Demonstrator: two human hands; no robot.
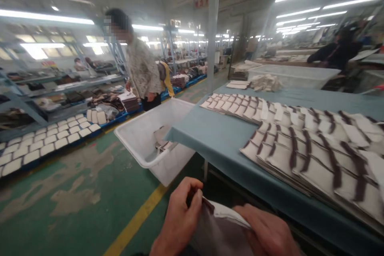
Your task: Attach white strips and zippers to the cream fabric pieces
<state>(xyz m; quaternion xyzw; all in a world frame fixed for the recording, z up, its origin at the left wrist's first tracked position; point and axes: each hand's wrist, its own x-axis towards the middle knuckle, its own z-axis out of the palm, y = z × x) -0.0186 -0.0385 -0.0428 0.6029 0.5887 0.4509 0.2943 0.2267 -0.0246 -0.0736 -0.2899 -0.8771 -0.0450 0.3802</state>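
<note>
Between my two hands is a brown fabric piece (222,234) with a white edge along its top. My left hand (181,216) pinches its upper left corner between thumb and fingers. Wrapped over the upper right edge is my right hand (268,230), its fingertips partly hidden by the cloth. The piece hangs in front of the table's near edge, and its lower part runs out of view. On the blue-covered table (222,128) to the right lie rows of overlapping cream fabric pieces (303,156) with dark brown strips.
A white plastic tub (132,144) with a few fabric pieces inside stands by the table corner. Behind it a person (144,68) in a patterned top stands in the aisle. Cream pads (51,140) lie in rows at left. A metal post (213,28) rises beyond the table.
</note>
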